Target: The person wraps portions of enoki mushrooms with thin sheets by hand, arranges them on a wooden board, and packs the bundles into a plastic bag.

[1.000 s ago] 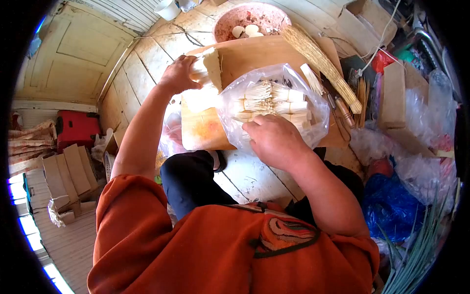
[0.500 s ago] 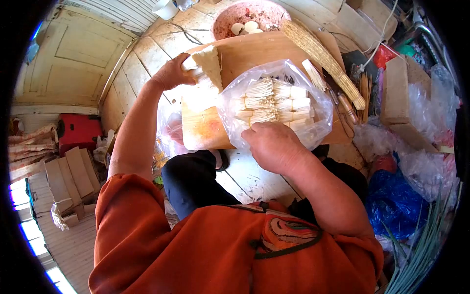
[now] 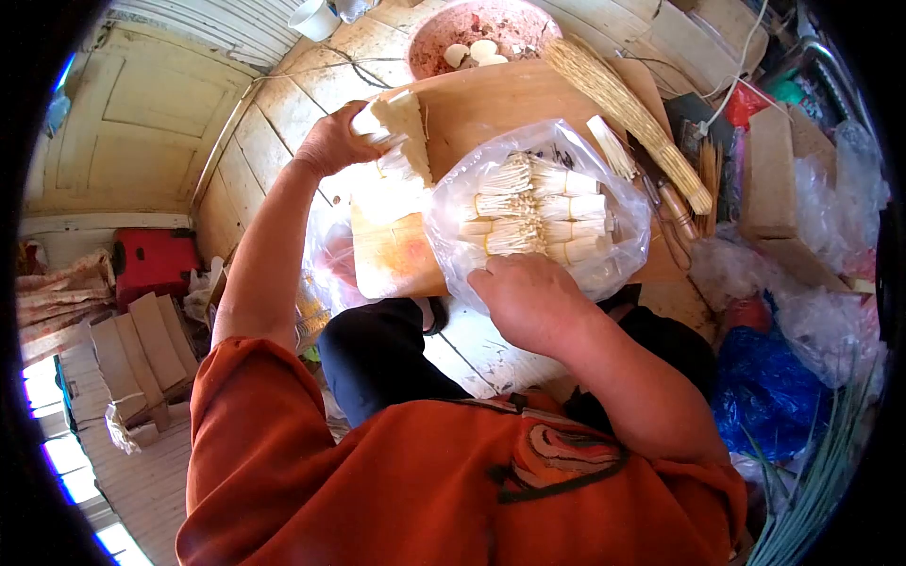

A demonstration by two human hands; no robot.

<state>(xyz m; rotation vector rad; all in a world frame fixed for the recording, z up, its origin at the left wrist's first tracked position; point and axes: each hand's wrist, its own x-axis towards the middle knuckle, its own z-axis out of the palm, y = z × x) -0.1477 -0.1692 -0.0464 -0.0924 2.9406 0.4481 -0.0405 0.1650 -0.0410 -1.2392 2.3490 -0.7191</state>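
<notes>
A wooden board lies in front of me. On its left part rests a pale stack of strips or bundles, partly washed out by bright light. My left hand is closed on the left side of this stack. Right of it, a clear plastic bag lies open around several white bundles of thin stems with bands. My right hand pinches the near edge of the bag, fingers pressed together.
A long straw bundle crosses the board's right side, beside wooden-handled tools. Behind the board stands a pink basin with pale pieces inside. Cardboard, plastic bags and a blue bag are on the right, a red case left.
The view has shifted slightly. My right hand has drawn down off the bundles to the near rim of the bag. My left hand stays at the pale stack.
</notes>
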